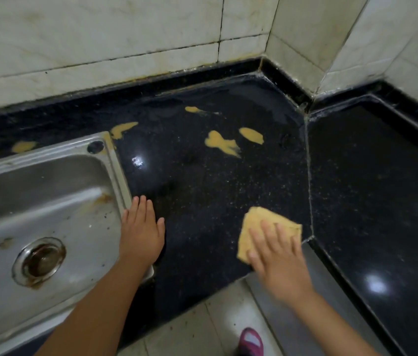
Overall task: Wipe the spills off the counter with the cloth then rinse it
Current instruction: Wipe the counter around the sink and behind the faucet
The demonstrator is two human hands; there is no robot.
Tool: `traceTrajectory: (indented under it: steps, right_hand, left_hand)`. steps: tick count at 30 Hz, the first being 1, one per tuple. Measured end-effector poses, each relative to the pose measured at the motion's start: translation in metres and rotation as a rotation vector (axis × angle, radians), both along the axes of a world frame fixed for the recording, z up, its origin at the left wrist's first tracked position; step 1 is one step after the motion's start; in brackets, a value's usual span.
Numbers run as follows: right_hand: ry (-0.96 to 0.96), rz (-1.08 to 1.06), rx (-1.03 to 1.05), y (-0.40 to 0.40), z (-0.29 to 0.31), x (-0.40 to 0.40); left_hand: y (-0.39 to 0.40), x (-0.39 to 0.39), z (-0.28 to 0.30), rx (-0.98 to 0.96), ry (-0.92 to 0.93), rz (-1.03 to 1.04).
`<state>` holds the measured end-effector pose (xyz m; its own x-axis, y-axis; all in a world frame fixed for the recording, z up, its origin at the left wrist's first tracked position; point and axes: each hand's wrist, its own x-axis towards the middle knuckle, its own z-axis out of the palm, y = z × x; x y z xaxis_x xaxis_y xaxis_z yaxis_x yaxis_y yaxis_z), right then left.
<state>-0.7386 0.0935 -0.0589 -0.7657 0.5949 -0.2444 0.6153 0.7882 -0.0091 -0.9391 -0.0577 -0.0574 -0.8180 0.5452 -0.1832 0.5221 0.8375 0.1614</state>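
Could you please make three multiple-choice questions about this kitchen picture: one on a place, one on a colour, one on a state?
1. Where does the cloth lie?
A. in the sink
B. on the counter, near its front edge
C. on the floor

2. What colour are the spills?
A. yellow
B. red
C. white

3. How is the left hand?
A. gripping the cloth
B. closed in a fist
C. flat, fingers straight, at the sink's edge

Answers: 1 B, the right hand presses it on the dark counter. 2 A, yellow patches lie towards the wall. 3 C, it rests open beside the sink.
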Motion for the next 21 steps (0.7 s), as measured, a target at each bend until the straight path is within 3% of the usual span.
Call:
traceTrajectory:
  steps: [6, 15, 21]
  right_hand:
    - [-0.074, -0.240, -0.069, 0.111, 0.019, -0.019]
    - [-0.048, -0.196, -0.139, 0.201, 0.015, -0.095]
    - [0.122, -0.064, -0.201, 0.258, 0.009, -0.179]
  left_hand:
    - [0.014, -0.014, 0.025, -0.240, 0.133, -0.050]
    - [0.093, -0.053, 0.024, 0.080, 0.055, -0.042]
    - [0.132, -0.082, 0.002, 0.090, 0.031, -0.033]
